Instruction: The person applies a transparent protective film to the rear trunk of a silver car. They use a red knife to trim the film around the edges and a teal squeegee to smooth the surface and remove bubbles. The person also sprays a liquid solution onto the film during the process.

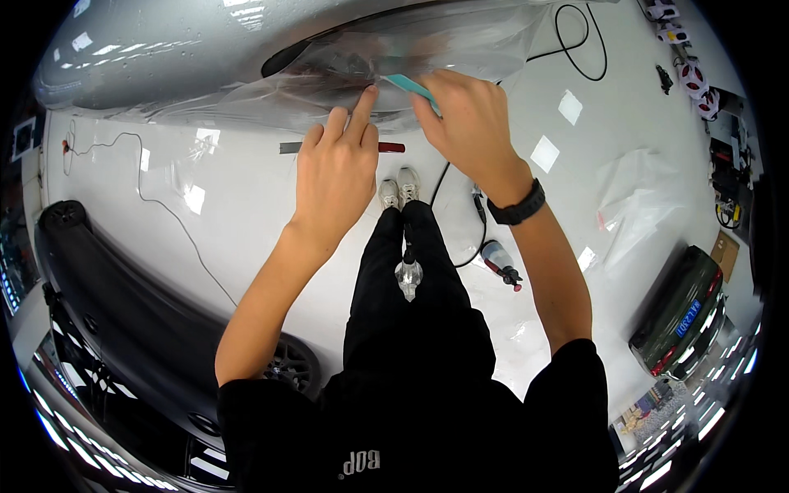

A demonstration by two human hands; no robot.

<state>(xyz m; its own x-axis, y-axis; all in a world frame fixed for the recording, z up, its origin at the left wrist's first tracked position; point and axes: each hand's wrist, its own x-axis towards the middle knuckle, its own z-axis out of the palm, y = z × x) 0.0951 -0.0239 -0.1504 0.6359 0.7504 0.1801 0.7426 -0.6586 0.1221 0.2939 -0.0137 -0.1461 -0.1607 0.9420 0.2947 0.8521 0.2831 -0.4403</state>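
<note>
L hand point(337, 164) splayed at film edge point(396, 113), R hand point(470, 123) gripping teal squeegee point(408, 85), gap btwn.

Glossy white floor point(255, 205): bottle point(497, 258), clear plastic sheet point(645, 197).

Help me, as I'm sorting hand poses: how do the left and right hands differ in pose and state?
The left hand shows no tool, while the right hand grips a flat teal tool. The left hand's index finger stretches forward; the right hand's fingers are curled. A black wristband sits at the right hand's wrist; the left hand has none. Both are gloveless and at the clear film.
</note>
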